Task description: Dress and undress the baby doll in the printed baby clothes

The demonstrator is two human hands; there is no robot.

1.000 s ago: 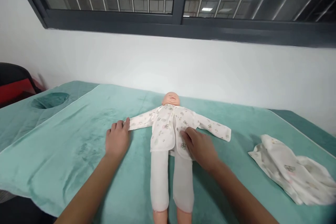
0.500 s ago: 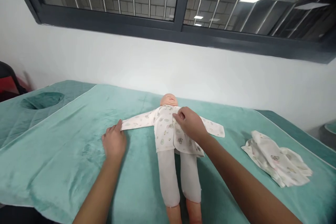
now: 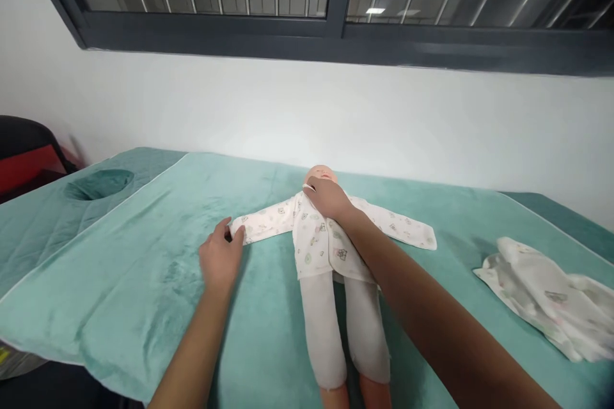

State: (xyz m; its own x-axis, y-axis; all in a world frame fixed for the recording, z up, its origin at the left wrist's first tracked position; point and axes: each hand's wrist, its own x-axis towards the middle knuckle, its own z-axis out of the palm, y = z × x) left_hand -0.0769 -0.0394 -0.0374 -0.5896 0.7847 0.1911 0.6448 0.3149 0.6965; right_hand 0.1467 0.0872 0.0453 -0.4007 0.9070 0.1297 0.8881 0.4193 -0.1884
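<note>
A baby doll (image 3: 322, 174) lies on its back on a teal towel (image 3: 144, 255), arms spread, in a white printed shirt (image 3: 319, 236) and white trousers (image 3: 330, 319). My left hand (image 3: 220, 259) pinches the cuff of the doll's near-left sleeve (image 3: 261, 225) between thumb and fingers. My right hand (image 3: 326, 199) rests at the doll's neck, fingers curled on the shirt's collar just below the chin.
A crumpled white printed garment (image 3: 542, 297) lies on the towel at the right. A round hole (image 3: 98, 183) is sunk in the teal bed at the far left. A white wall and a dark-framed window rise behind. A red and black object (image 3: 23, 160) sits at the left edge.
My right hand has moved from the shirt's lower hem up the chest to the collar. My left hand has stayed at the sleeve cuff and now pinches it.
</note>
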